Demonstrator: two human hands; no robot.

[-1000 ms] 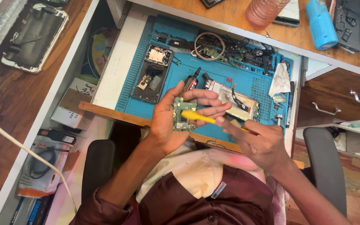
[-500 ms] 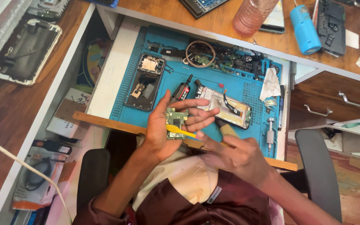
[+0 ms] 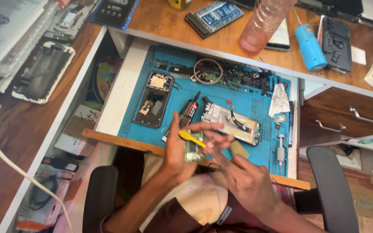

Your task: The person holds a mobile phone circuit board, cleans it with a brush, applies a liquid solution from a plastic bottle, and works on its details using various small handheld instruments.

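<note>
My left hand (image 3: 178, 149) holds a small green circuit board (image 3: 192, 149) upright over the front edge of a pulled-out drawer. My right hand (image 3: 242, 177) is just right of it, its fingers reaching to the board, with a yellow-tipped tool (image 3: 191, 138) lying across the board; the motion blur hides exactly how the tool is gripped. Both hands hover above a blue work mat (image 3: 255, 108). On the mat lie an opened phone body (image 3: 154, 101) at the left and another opened phone frame (image 3: 232, 123) in the middle.
Loose cables and parts (image 3: 221, 73) crowd the mat's far edge. A pink bottle (image 3: 264, 23), a blue cylinder (image 3: 309, 47) and a dark device (image 3: 337, 36) stand on the desk behind. Wooden drawers (image 3: 346, 116) are at right, chair arms (image 3: 329, 185) below.
The view has shifted so the drawer sits lower in frame. My right hand has swung the yellow tool up across the board, and both hands have drawn closer together.
</note>
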